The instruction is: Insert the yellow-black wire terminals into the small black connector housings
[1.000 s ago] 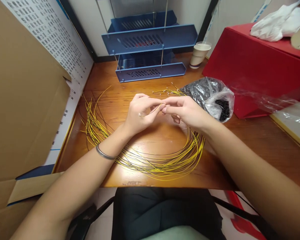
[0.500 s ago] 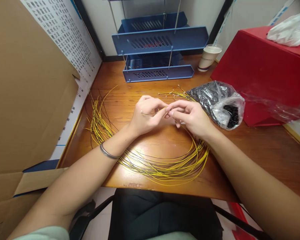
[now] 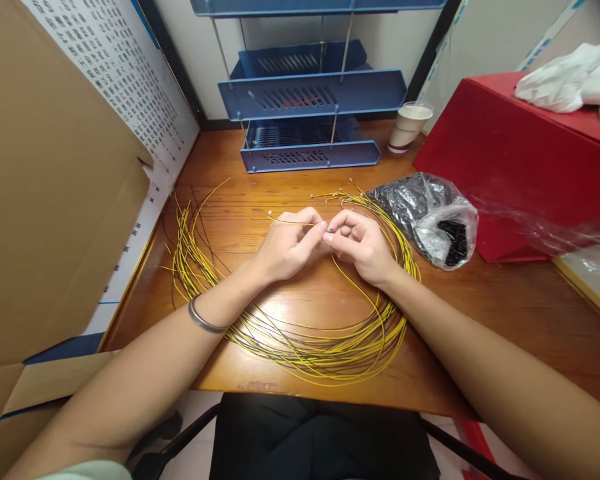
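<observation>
My left hand [image 3: 289, 248] is closed in a pinch on a thin yellow wire [image 3: 291, 221], whose small pale tip sticks out over the back of the hand. Fingertips almost touching it, my right hand [image 3: 364, 245] pinches a small black piece [image 3: 331, 231]. Whether the wire enters that piece is too small to tell. Below the right fingers the wire curves down toward a big loose bundle of yellow and black wires [image 3: 325, 360], spread in a U around both hands. Several pale-tipped wire ends [image 3: 343, 197] lie beyond the right hand.
A clear plastic bag [image 3: 425, 217] of small black pieces lies to the right, before a red box [image 3: 525, 173] topped by white plastic. Behind stand a paper cup [image 3: 410, 127] and a blue tiered tray rack [image 3: 310, 95]. Cardboard [image 3: 55, 180] rises on the left.
My hands have shifted slightly, and the right fingers have moved so that a small black piece now shows between them. The view has tilted up a little.
</observation>
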A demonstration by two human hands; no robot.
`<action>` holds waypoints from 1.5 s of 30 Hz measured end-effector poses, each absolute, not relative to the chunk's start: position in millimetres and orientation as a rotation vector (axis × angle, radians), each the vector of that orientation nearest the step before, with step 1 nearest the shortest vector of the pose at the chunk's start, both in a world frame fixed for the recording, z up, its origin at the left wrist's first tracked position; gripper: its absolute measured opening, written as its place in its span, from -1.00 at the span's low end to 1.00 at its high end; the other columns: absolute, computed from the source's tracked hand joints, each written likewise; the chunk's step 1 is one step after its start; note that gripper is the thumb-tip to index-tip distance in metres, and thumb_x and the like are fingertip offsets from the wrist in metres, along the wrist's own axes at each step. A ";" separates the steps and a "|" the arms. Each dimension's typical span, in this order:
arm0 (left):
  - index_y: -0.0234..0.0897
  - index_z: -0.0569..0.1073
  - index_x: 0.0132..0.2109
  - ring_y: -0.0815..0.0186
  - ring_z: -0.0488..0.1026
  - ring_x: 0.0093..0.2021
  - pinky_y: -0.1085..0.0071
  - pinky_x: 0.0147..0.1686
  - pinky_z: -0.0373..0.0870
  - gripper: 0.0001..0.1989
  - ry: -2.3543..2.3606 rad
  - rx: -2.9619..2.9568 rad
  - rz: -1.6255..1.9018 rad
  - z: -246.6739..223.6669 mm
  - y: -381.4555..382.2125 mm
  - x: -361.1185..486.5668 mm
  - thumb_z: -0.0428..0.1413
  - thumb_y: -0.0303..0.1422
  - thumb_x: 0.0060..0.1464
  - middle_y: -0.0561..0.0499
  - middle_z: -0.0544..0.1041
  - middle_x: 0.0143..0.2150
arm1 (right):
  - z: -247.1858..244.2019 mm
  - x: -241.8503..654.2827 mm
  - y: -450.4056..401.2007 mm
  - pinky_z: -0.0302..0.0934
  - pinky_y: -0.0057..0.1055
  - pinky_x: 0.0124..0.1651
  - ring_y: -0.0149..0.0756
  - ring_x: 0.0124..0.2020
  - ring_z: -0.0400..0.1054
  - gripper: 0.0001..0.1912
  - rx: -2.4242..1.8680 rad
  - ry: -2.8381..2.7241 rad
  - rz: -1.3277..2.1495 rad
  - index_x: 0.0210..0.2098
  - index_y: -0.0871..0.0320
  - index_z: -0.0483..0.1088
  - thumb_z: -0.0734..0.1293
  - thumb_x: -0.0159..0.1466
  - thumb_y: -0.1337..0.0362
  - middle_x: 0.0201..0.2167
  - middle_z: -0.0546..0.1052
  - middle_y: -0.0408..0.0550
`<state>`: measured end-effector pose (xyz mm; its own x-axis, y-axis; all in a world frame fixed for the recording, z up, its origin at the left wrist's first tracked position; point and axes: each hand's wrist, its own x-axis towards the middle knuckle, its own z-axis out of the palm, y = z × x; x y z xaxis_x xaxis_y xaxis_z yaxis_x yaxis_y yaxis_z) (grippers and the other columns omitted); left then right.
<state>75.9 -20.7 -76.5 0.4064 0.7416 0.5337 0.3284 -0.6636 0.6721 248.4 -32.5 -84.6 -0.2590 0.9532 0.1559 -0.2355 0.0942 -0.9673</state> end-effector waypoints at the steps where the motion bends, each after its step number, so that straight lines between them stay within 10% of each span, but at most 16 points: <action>1: -0.28 0.38 -0.40 0.44 0.29 -0.53 0.45 -0.45 0.18 -0.68 0.892 2.195 1.172 -76.4 -20.5 76.1 0.03 -0.28 0.36 0.11 0.41 -0.54 | -84.5 248.6 -32.5 -0.11 -0.52 -0.63 -0.57 -0.70 0.10 -0.63 -0.801 -1.295 1.410 -0.45 0.15 0.36 0.61 0.00 0.18 -0.70 0.35 -0.32; 14: -0.28 0.38 -0.52 0.41 0.37 -0.49 0.39 -0.31 0.28 -0.46 0.789 2.016 1.062 -80.4 -21.7 77.3 -0.08 -0.22 0.45 0.05 0.43 -0.55 | -82.6 247.2 -32.4 -0.11 -0.43 -0.58 -0.52 -0.69 0.08 -0.59 -0.791 -1.486 1.374 -0.55 0.17 0.40 0.38 0.27 0.00 -0.75 0.30 -0.25; 45: -0.26 0.39 -0.57 0.40 0.39 -0.49 0.40 -0.30 0.36 -0.38 0.869 1.783 1.242 -75.7 -21.3 78.8 0.00 0.00 0.39 0.01 0.43 -0.58 | -83.3 248.8 -33.8 -0.13 -0.44 -0.60 -0.52 -0.69 0.08 -0.65 -0.812 -1.409 1.393 -0.54 0.13 0.32 0.38 0.23 0.04 -0.69 0.28 -0.26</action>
<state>78.8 -21.3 -75.7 0.2883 0.8611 0.4188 0.0985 -0.4617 0.8815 248.8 -33.8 -83.3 -0.3186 0.9318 0.1737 -0.1636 0.1264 -0.9784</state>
